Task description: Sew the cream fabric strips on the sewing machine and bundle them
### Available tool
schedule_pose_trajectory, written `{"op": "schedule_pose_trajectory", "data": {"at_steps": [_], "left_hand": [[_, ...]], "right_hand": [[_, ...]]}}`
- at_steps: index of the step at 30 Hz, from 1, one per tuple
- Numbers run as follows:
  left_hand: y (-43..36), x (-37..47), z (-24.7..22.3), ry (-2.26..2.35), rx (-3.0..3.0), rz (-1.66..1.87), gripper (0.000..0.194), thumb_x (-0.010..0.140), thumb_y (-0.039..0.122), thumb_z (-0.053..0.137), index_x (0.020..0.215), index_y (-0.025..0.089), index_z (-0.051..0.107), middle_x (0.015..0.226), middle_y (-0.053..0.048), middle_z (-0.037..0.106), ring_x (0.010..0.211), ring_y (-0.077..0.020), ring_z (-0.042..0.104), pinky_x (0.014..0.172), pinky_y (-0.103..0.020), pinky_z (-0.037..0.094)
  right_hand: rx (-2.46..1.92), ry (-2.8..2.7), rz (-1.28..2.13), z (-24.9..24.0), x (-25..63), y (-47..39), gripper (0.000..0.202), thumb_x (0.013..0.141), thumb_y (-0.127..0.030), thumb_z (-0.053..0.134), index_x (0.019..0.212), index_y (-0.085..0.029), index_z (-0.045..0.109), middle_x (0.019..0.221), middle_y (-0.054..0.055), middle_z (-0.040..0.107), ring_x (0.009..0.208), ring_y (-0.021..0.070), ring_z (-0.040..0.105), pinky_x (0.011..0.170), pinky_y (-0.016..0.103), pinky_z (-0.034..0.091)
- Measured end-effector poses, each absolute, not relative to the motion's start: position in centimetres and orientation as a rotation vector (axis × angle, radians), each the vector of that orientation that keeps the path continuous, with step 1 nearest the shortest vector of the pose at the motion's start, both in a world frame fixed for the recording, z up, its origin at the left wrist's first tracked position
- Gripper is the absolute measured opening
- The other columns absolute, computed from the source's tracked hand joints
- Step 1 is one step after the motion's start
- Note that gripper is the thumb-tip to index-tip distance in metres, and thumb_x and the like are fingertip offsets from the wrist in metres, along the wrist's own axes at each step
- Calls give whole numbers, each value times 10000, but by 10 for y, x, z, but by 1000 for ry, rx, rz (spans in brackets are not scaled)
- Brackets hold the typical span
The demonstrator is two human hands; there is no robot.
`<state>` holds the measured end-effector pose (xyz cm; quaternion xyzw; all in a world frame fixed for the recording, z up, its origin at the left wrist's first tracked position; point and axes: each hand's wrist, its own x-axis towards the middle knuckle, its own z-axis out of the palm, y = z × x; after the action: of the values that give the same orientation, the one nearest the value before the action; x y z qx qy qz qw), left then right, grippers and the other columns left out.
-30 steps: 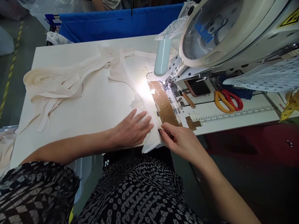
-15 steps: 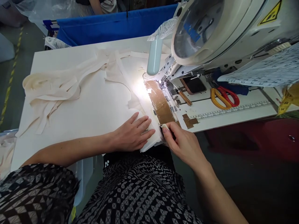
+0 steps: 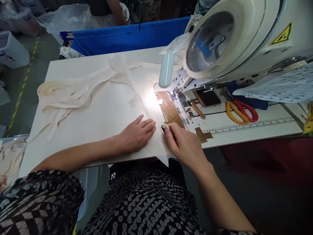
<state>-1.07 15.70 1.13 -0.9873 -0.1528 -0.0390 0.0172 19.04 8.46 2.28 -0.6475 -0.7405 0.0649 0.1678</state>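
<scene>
My left hand point(image 3: 138, 135) lies flat with fingers stretched out, on pale cream fabric point(image 3: 158, 143) near the table's front edge. A corner of this fabric hangs over the edge. To its right, my right hand point(image 3: 187, 143) is closed in a pinch on a small cream-and-black piece point(image 3: 164, 126). Most of that piece is hidden by the fingers, so I cannot tell its kind. Just beyond is brown tape point(image 3: 168, 107) on the sewing machine's point(image 3: 254, 39) bed, under a bright lamp. More cream fabric strips point(image 3: 70, 93) lie bunched at the left.
Right of the needle area lie a wooden-handled tool point(image 3: 198, 111), a dark phone-like slab point(image 3: 207, 97), scissors point(image 3: 241, 112) with yellow and red handles, and a ruler strip point(image 3: 259, 124). A blue cloth barrier point(image 3: 127, 37) runs along the back. Part of another person point(image 3: 117, 11) shows behind it.
My right hand has moved up and left with the small piece, away from the table's edge. The left hand stays flat, its fingers closer together. The whole view has shifted slightly.
</scene>
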Motion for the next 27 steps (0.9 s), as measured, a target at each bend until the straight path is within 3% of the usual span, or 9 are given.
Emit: {"op": "schedule_pose_trajectory", "data": {"at_steps": [3, 6, 17, 27], "left_hand": [[151, -10, 10, -487, -3050, -154, 426, 985, 285, 451, 1339, 62, 534, 1416, -192, 532, 1337, -311, 470, 1123, -528, 333], [147, -11, 8, -508, -3034, -172, 411, 997, 266, 421, 1342, 74, 533, 1426, -194, 523, 1343, -311, 462, 1108, -539, 346], [149, -11, 7, -526, -3071, -162, 414, 989, 243, 442, 1363, 83, 523, 1437, -181, 518, 1356, -303, 443, 1104, -539, 343], [148, -10, 7, -518, -3043, -154, 424, 976, 239, 447, 1354, 68, 533, 1426, -194, 526, 1341, -317, 448, 1074, -551, 360]], "right_hand": [[-1827, -2103, 228, 20, 190, 89, 234, 993, -329, 357, 950, -199, 547, 788, 75, 716, 656, 201, 642, 553, 300, 337], [-1821, -2067, 283, 14, 191, 92, 247, 983, -348, 379, 1044, -184, 552, 796, 80, 725, 644, 204, 646, 570, 300, 376], [-1802, -1976, 353, 6, 189, 99, 210, 948, -360, 439, 968, -197, 570, 700, 37, 681, 468, 145, 510, 532, 291, 373], [-1769, -2001, 421, 10, 188, 101, 175, 934, -346, 442, 903, -215, 553, 607, -5, 610, 465, 141, 490, 530, 280, 348]]}}
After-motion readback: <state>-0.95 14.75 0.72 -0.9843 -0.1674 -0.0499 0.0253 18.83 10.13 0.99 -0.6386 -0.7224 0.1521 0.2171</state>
